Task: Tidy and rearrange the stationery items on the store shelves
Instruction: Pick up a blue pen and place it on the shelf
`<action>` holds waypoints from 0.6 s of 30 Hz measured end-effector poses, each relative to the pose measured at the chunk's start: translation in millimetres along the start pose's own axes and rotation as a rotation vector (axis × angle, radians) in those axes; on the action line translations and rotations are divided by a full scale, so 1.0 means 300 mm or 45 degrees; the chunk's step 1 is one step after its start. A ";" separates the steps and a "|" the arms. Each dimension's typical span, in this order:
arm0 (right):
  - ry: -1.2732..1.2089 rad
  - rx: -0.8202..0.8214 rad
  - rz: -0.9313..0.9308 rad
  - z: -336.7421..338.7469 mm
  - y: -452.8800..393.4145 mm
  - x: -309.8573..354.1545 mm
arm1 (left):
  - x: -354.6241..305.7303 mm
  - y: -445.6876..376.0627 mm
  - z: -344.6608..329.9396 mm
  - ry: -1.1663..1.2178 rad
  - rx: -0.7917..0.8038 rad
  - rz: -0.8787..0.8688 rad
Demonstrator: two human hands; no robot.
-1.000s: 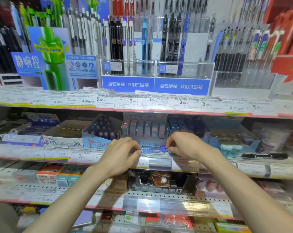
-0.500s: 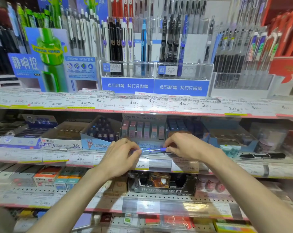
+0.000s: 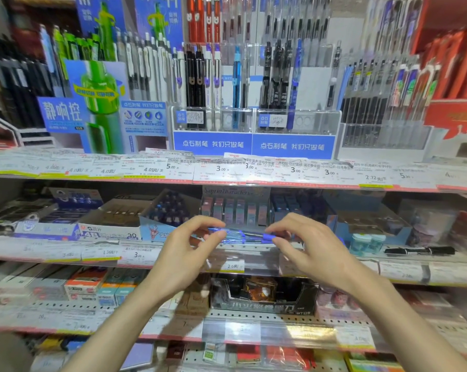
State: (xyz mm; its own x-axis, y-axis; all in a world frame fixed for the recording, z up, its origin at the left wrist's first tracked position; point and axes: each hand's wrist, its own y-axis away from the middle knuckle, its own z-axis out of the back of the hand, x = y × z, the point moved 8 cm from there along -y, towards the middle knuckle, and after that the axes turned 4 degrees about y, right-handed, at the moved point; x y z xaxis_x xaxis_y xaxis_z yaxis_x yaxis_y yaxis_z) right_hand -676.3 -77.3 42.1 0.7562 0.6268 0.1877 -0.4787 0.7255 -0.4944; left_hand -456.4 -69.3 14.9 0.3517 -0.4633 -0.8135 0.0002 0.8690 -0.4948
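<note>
A small bundle of blue pens (image 3: 236, 234) is being held level in the air, just in front of the second shelf (image 3: 66, 255) and a little above its price-tag rail. The left hand (image 3: 185, 257) is pinching one end of the bundle between thumb and curled fingers; the right hand (image 3: 311, 248) is pinching the capped end in the same way, its other fingers hanging loosely bent. How many pens are in the bundle cannot be told through the blur.

Directly behind the pens, on that shelf, a box of pastel erasers (image 3: 236, 208) is standing; just left of it an open blue box of dark pens (image 3: 170, 213) is tilting forward, and further left a white box marked 4B (image 3: 111, 224) is sitting. To the right of the pens along the same shelf, a black marker (image 3: 420, 250) is lying loose on its side at the front edge.

Judged from this layout, the tidying is somewhere in its middle: the pens are gathered but not yet placed anywhere, the marker is still awaiting a home, and the boxes are looking roughly aligned. The upright pen racks (image 3: 253, 84) above the shelf are appearing orderly, with a few slots showing gaps.
</note>
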 end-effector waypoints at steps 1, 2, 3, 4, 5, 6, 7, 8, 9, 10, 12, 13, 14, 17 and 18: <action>-0.027 -0.027 0.013 0.025 0.008 0.020 | -0.029 0.001 0.009 0.018 -0.011 -0.027; -0.047 -0.059 0.031 0.052 0.011 0.042 | -0.063 -0.001 0.014 0.050 -0.013 -0.054; -0.061 -0.088 0.051 0.082 0.010 0.068 | -0.098 -0.005 0.016 0.083 -0.009 -0.076; -0.070 -0.116 0.072 0.113 0.005 0.094 | -0.135 -0.011 0.015 0.105 -0.001 -0.099; -0.071 -0.146 0.094 0.145 -0.003 0.121 | -0.172 -0.020 0.012 0.117 0.009 -0.126; -0.063 -0.182 0.117 0.179 -0.014 0.146 | -0.211 -0.033 0.008 0.125 0.017 -0.157; -0.047 -0.220 0.138 0.213 -0.026 0.169 | -0.250 -0.047 0.004 0.135 0.026 -0.193; -0.029 -0.262 0.154 0.247 -0.039 0.186 | -0.287 -0.063 0.000 0.140 0.037 -0.228; -0.010 -0.308 0.161 0.282 -0.054 0.196 | -0.325 -0.082 -0.003 0.140 0.047 -0.261; 0.012 -0.357 0.159 0.315 -0.070 0.200 | -0.362 -0.104 -0.005 0.138 0.051 -0.285; 0.061 -0.448 0.145 0.377 -0.100 0.199 | -0.430 -0.149 -0.005 0.158 0.039 -0.311; 0.090 -0.482 0.146 0.403 -0.115 0.198 | -0.462 -0.173 -0.006 0.171 0.033 -0.327; 0.125 -0.505 0.147 0.427 -0.130 0.196 | -0.493 -0.197 -0.008 0.169 0.031 -0.348; 0.218 -0.523 0.120 0.493 -0.170 0.186 | -0.564 -0.275 -0.025 0.109 0.036 -0.410; 0.246 -0.529 0.103 0.515 -0.184 0.176 | -0.580 -0.301 -0.029 0.085 0.028 -0.430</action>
State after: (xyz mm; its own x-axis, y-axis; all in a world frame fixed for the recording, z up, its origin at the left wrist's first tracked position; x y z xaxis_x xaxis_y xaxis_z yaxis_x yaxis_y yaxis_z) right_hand -679.0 -40.3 210.5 0.8121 0.5835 -0.0077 -0.3500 0.4765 -0.8065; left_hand -525.7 -68.7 198.5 0.2665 -0.7353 -0.6231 0.1269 0.6676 -0.7336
